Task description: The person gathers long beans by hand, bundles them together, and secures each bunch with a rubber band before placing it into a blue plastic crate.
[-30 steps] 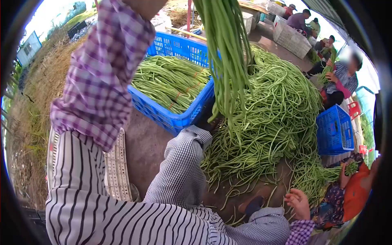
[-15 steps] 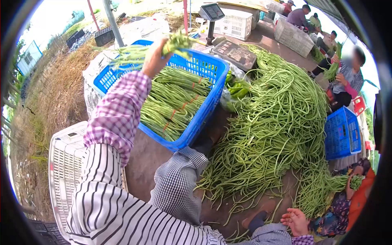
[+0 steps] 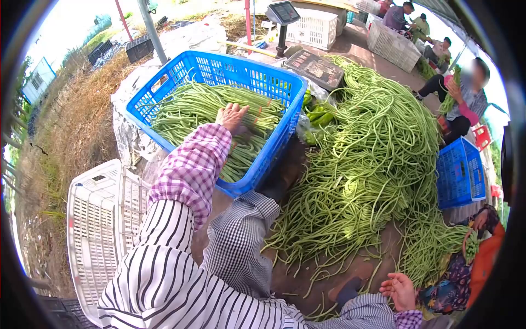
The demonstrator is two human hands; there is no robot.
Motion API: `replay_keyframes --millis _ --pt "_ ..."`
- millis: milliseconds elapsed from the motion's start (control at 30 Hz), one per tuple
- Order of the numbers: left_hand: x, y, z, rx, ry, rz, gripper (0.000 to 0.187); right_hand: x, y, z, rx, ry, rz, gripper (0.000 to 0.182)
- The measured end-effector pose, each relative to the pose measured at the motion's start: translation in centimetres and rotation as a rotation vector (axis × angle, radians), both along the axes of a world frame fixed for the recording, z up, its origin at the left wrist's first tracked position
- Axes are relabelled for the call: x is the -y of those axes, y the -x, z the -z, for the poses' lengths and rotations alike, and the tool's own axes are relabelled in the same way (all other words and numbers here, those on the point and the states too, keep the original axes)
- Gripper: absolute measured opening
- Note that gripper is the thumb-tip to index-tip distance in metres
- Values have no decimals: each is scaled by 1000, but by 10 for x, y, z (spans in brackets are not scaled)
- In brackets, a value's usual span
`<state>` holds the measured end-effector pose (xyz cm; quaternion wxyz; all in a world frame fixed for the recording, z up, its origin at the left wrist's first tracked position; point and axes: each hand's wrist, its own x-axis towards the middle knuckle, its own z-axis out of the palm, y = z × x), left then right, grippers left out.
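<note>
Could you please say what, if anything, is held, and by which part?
The left hand rests on long green beans, but any hold cannot be told; the right hand holds nothing.

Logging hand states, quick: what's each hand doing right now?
Left hand: palm down on the beans in the blue crate; whether it grips any can't be told.
Right hand: open, fingers loosely curled, holding nothing visible.
</note>
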<state>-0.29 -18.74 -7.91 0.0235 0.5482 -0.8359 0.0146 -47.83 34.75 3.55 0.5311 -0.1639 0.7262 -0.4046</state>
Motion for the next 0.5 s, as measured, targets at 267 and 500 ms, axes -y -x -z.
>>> replay_keyframes --millis 267,500 --pt "2 22 -24 -50 1 15 59 -18 5 0 -2 27 57 24" --pt "-7 27 4 66 -14 157 55 1 4 1 0 60 40 23"
